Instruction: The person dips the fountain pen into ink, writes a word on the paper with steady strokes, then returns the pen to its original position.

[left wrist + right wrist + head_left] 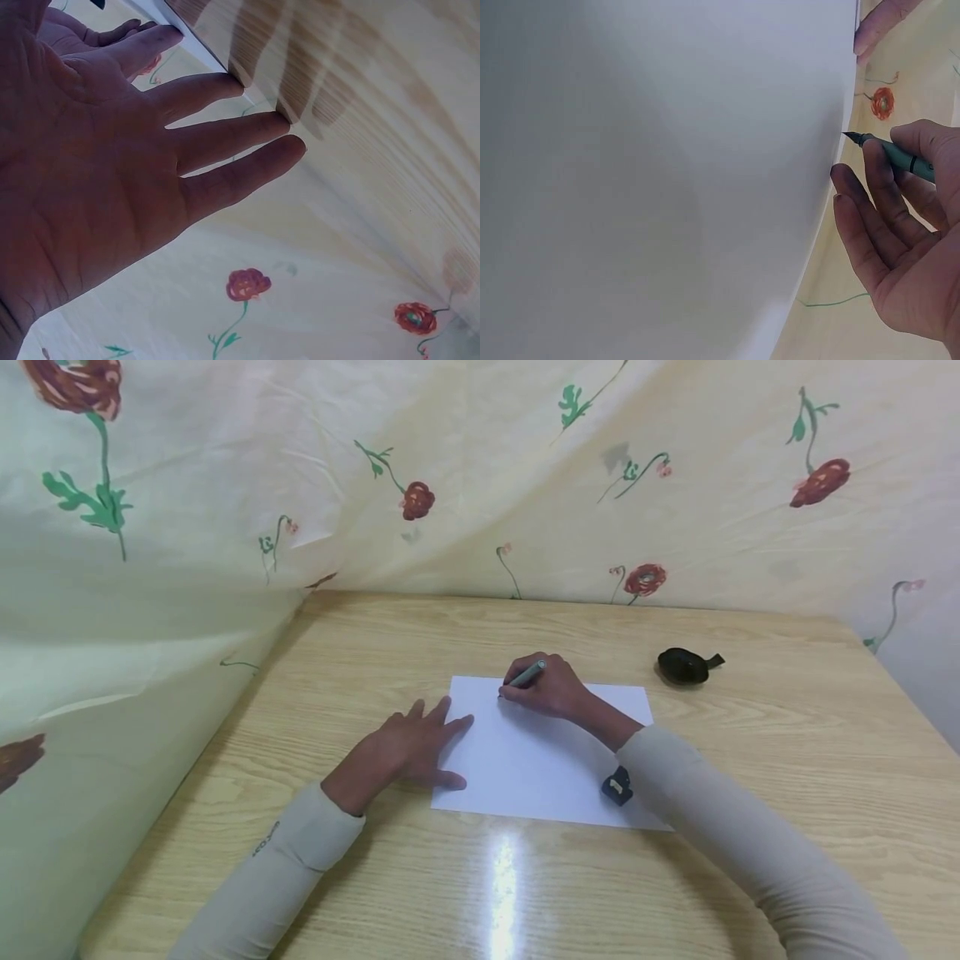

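A blank-looking white sheet of paper lies on the wooden table. My right hand pinches a green pen with a dark pointed tip, its tip at the upper left part of the sheet. In the right wrist view, thumb and index finger hold the pen, and the other fingertips touch the paper. Over the left edge of the sheet, my left hand rests with fingers spread and straight. The left wrist view shows that hand's palm side with nothing in it.
A small black rounded object with a short stem sits on the table, right of the paper. Beside the right sleeve is a dark small block. Flower-printed cloth hangs behind the table and along its left side.
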`<state>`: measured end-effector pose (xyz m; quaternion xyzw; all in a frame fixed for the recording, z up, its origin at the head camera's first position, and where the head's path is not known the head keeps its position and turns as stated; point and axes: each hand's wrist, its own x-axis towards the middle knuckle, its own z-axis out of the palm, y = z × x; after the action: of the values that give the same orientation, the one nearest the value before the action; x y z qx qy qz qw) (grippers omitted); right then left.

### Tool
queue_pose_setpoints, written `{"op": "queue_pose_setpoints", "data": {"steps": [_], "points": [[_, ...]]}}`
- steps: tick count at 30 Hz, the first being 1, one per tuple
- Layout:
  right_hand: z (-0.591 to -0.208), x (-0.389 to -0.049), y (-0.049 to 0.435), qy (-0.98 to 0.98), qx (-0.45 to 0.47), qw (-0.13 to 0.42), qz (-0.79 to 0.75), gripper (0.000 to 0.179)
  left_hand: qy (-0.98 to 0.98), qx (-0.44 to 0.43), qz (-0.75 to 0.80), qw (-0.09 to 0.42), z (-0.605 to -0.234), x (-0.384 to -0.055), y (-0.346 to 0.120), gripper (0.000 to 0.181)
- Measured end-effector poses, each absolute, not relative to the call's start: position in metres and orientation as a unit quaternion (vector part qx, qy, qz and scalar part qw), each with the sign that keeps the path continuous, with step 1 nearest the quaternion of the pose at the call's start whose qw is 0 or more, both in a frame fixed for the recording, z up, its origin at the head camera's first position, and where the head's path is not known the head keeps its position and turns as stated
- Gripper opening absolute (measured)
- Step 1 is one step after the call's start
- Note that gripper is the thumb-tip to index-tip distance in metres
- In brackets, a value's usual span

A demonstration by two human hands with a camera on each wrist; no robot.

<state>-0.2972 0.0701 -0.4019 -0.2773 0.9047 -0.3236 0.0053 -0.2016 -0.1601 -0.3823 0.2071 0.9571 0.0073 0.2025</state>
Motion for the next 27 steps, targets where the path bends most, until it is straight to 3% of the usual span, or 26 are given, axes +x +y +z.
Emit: {"op": "queue_pose_setpoints", "data": {"steps": [27], "points": [[-0.404, -0.296, 0.084, 0.911, -0.272, -0.003, -0.311, 0.009, 0.957, 0.206, 0.004, 0.206, -0.385, -0.201, -0.158, 0.092]]}}
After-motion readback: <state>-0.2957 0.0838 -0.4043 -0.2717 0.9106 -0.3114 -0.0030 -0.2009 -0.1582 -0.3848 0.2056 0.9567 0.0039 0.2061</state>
